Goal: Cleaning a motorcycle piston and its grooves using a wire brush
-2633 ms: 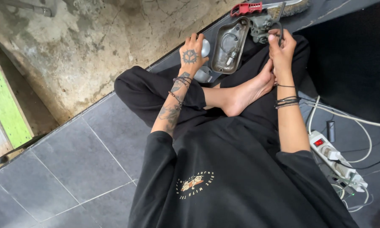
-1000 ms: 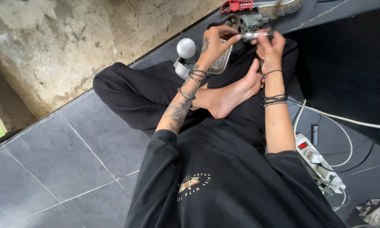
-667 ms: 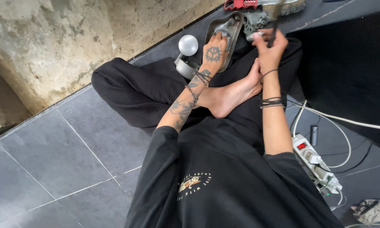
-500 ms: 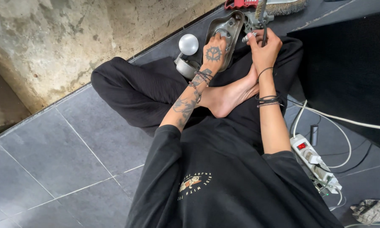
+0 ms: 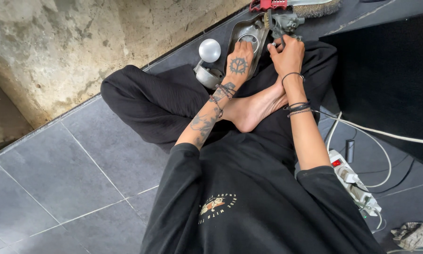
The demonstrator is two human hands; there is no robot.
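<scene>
I sit cross-legged on grey floor tiles. My left hand (image 5: 238, 60) lies palm down in a shallow grey metal tray (image 5: 240, 31), its spread fingertips next to a round ring inside the tray. My right hand (image 5: 286, 54) is closed on the lower end of a small grey metal engine part (image 5: 284, 21), held upright just right of the tray. A shiny round bulb (image 5: 209, 49) sits above a metal cup (image 5: 206, 76), left of my left wrist.
A white power strip (image 5: 353, 182) with plugs and white cables lies by my right elbow. A red-handled tool (image 5: 267, 4) and a brush (image 5: 315, 7) lie beyond the tray. A black mat (image 5: 390, 70) is at right, a rough concrete wall (image 5: 56, 42) at left, a rag (image 5: 416, 234) at bottom right.
My left hand has left the metal part it held together with the right hand and come down into the tray. My right hand keeps hold of the part.
</scene>
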